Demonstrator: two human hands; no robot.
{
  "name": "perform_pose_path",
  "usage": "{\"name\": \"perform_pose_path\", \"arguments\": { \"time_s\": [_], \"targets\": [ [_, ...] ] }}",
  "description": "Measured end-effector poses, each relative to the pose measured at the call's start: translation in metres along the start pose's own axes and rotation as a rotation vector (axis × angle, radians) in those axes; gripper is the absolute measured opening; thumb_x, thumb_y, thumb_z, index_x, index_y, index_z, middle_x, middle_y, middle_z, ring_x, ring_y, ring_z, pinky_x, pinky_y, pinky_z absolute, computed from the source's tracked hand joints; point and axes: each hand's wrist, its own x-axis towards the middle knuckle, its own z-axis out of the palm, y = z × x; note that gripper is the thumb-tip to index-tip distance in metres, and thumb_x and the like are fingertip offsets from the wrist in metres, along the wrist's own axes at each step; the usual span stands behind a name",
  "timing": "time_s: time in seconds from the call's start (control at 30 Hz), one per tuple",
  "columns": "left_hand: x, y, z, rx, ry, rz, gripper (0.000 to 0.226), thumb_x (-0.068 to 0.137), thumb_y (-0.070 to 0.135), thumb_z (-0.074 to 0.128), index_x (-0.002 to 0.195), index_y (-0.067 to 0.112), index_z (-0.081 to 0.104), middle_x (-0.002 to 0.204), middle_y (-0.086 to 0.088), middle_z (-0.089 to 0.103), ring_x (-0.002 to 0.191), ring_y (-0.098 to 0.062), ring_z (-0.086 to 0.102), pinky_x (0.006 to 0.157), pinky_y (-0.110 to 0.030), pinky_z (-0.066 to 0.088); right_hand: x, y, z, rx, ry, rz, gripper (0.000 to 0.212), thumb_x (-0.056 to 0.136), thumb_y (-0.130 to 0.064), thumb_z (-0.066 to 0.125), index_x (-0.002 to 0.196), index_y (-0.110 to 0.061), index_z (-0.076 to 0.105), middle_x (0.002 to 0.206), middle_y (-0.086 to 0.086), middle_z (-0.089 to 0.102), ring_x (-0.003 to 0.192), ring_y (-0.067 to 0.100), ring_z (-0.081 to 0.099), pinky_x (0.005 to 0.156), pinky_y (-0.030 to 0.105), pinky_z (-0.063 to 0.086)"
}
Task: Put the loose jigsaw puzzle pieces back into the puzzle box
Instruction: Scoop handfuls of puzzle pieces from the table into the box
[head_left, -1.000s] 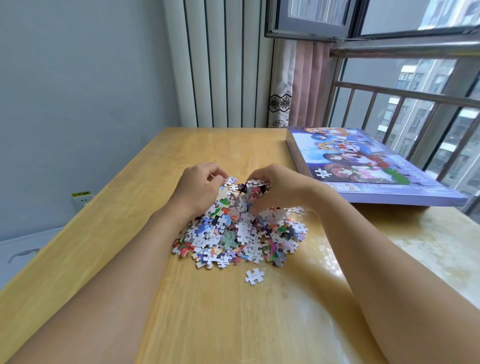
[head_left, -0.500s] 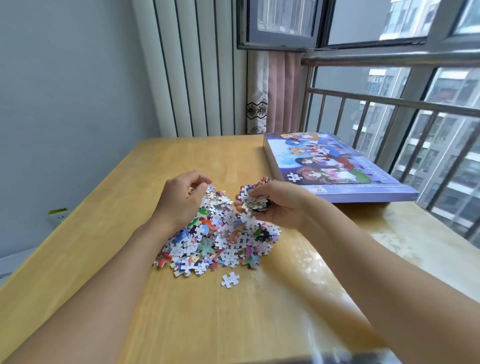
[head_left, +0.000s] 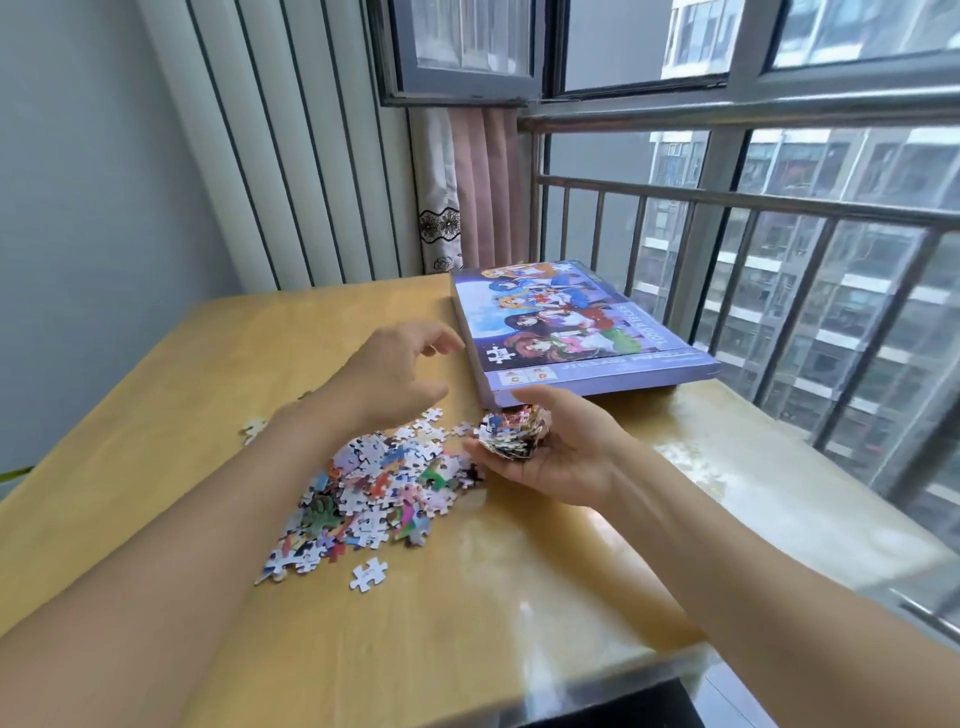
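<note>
**Handful of pieces up, box lid still on**

My R hand is palm-up just above the table, fingers cupped round a clump of puzzle pieces. The clump sits in my palm w/ my thumb over its far side, so I've got a real grip on it, not just a balance. That hand hangs at the right edge of the main pile, near the front corner of the puzzle box.

My L hand is lifted above the far end of the pile, fingers spread and loosely bent, holding nothing. It's reaching twd the box's left edge, fingertips close to it but not touching as far as I can tell; it's a bit motion-blurred.

The pile lies mid-table under my L forearm, pieces mixed colour-side and white-side up. One white piece lies by itself just in front of the pile, nearer me. Another stray sits to the left of my L wrist, apart from the rest.

The box lies flat at the far right of the table by the railing, cartoon-picture lid facing up and closed. Behind the table: ribbed white panel, pink curtain, window w/ apartment blocks outside.
</note>
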Motion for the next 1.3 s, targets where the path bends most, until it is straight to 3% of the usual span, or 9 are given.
{"name": "perform_pose_path", "arguments": {
  "time_s": [0.13, 0.23, 0.33, 0.4, 0.67, 0.83, 0.97, 1.1, 1.3],
  "targets": [
    [0.029, 0.018, 0.034, 0.197, -0.150, 0.128, 0.069, 0.075, 0.018, 0.077, 0.138, 0.022, 0.051, 0.136, 0.002, 0.054, 0.122, -0.015, 0.051, 0.097, -0.027, 0.047, -0.015, -0.015, -0.015, 0.044, -0.020, -0.036, 0.035, 0.099, -0.015, 0.059, 0.128, 0.003, 0.051, 0.126, 0.030, 0.062, 0.115, 0.043, 0.063, 0.098, 0.054, 0.052],
    [0.040, 0.024, 0.057, 0.349, -0.157, 0.183, 0.057, 0.079, 0.018, 0.073, 0.133, 0.028, 0.055, 0.131, 0.005, 0.058, 0.119, -0.018, 0.053, 0.088, -0.036, 0.052, -0.023, -0.023, -0.025, 0.045, -0.001, -0.058, 0.031, 0.100, -0.017, 0.057, 0.122, 0.003, 0.054, 0.121, 0.028, 0.064, 0.117, 0.040, 0.062, 0.105, 0.054, 0.047],
    [0.050, 0.026, 0.062, 0.201, -0.005, 0.097, 0.017, 0.090, 0.026, 0.058, 0.102, 0.024, 0.069, 0.099, 0.001, 0.070, 0.092, -0.025, 0.062, 0.074, -0.039, 0.053, -0.023, -0.029, -0.031, 0.048, 0.049, -0.067, 0.031, 0.100, -0.021, 0.057, 0.115, 0.006, 0.050, 0.117, 0.030, 0.060, 0.115, 0.043, 0.060, 0.100, 0.055, 0.050],
    [0.059, 0.025, 0.058, 0.070, 0.108, 0.014, 0.021, 0.093, 0.033, 0.052, 0.090, 0.021, 0.070, 0.085, -0.001, 0.069, 0.081, -0.028, 0.059, 0.070, -0.039, 0.051, -0.018, -0.037, -0.035, 0.091, 0.075, -0.091, 0.040, 0.100, -0.026, 0.058, 0.124, 0.004, 0.046, 0.125, 0.032, 0.055, 0.116, 0.047, 0.058, 0.085, 0.057, 0.057],
    [0.075, 0.031, 0.025, -0.181, 0.251, -0.076, 0.031, 0.087, 0.043, 0.058, 0.101, 0.024, 0.078, 0.095, -0.003, 0.075, 0.094, -0.030, 0.065, 0.085, -0.046, 0.054, -0.010, -0.079, -0.003, 0.239, 0.097, -0.278, 0.040, 0.104, -0.033, 0.043, 0.124, -0.001, 0.057, 0.122, 0.022, 0.064, 0.114, 0.037, 0.060, 0.103, 0.054, 0.047],
    [0.079, 0.034, 0.012, -0.169, 0.239, -0.031, 0.019, 0.096, 0.030, 0.063, 0.080, 0.031, 0.072, 0.083, -0.004, 0.072, 0.088, -0.031, 0.062, 0.080, -0.044, 0.051, 0.001, -0.094, 0.017, 0.262, 0.210, -0.342, 0.039, 0.101, -0.028, 0.041, 0.128, -0.006, 0.059, 0.118, 0.023, 0.066, 0.104, 0.043, 0.065, 0.086, 0.059, 0.054],
    [0.083, 0.041, 0.004, -0.197, 0.227, -0.032, 0.019, 0.095, 0.027, 0.064, 0.079, 0.034, 0.072, 0.081, -0.001, 0.071, 0.088, -0.027, 0.061, 0.080, -0.040, 0.050, 0.010, -0.099, 0.035, 0.314, 0.195, -0.404, 0.064, 0.092, -0.060, 0.039, 0.122, -0.011, 0.066, 0.114, 0.023, 0.071, 0.103, 0.048, 0.067, 0.088, 0.070, 0.048],
    [0.087, 0.048, -0.002, -0.220, 0.214, -0.016, 0.022, 0.096, 0.029, 0.063, 0.078, 0.022, 0.073, 0.078, -0.009, 0.068, 0.079, -0.027, 0.059, 0.074, -0.039, 0.048, 0.020, -0.100, 0.052, 0.339, 0.237, -0.499, 0.085, 0.073, -0.089, 0.040, 0.112, -0.021, 0.072, 0.104, 0.009, 0.077, 0.099, 0.036, 0.072, 0.098, 0.055, 0.050],
    [0.086, 0.042, -0.006, -0.239, 0.191, -0.025, 0.019, 0.096, 0.028, 0.064, 0.081, 0.021, 0.074, 0.084, -0.013, 0.072, 0.085, -0.035, 0.063, 0.076, -0.044, 0.051, 0.020, -0.096, 0.041, 0.091, 0.276, -0.533, 0.079, 0.086, -0.083, 0.036, 0.138, -0.026, 0.052, 0.124, 0.003, 0.066, 0.112, 0.027, 0.064, 0.105, 0.046, 0.049]
  ]
}}
